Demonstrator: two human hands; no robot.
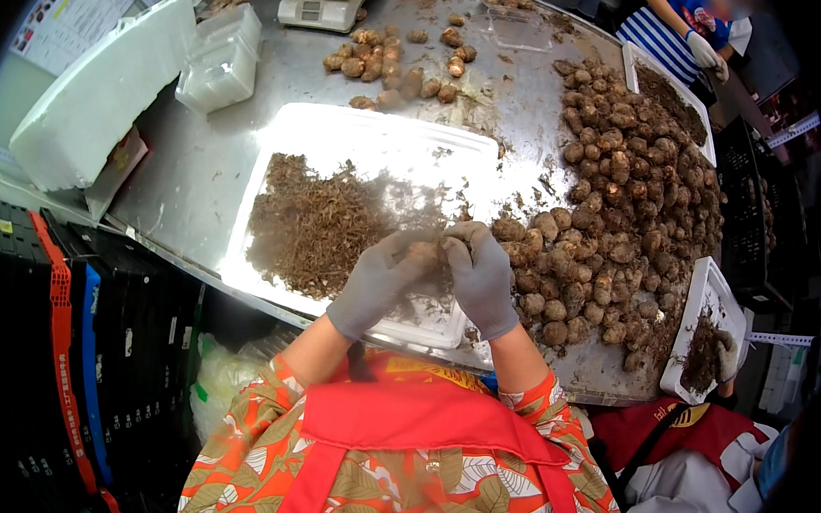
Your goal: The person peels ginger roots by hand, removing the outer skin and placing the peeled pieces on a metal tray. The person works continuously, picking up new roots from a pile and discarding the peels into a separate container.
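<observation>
Both my hands wear grey gloves and meet above a white plastic tray [464, 138]. My left hand [376, 282] is closed around a small brown taro [420, 253], partly covered by the fingers. With fingers bent in, my right hand [483, 280] grips the other side of the same taro; motion smears the spot where they meet. In the tray, left of the hands, lies a heap of brown fibrous peelings [314, 223]. A large pile of unpeeled taros [623, 196] covers the table to my right, reaching close to the right hand.
Cleaner taros [375, 59] lie in a loose group beyond the tray, near a white scale [325, 6]. Clear plastic containers [222, 66] stand far left beside a white foam box [100, 97]. Black crates [143, 348] are stacked left. Co-workers' gloved hands [704, 52] show at right.
</observation>
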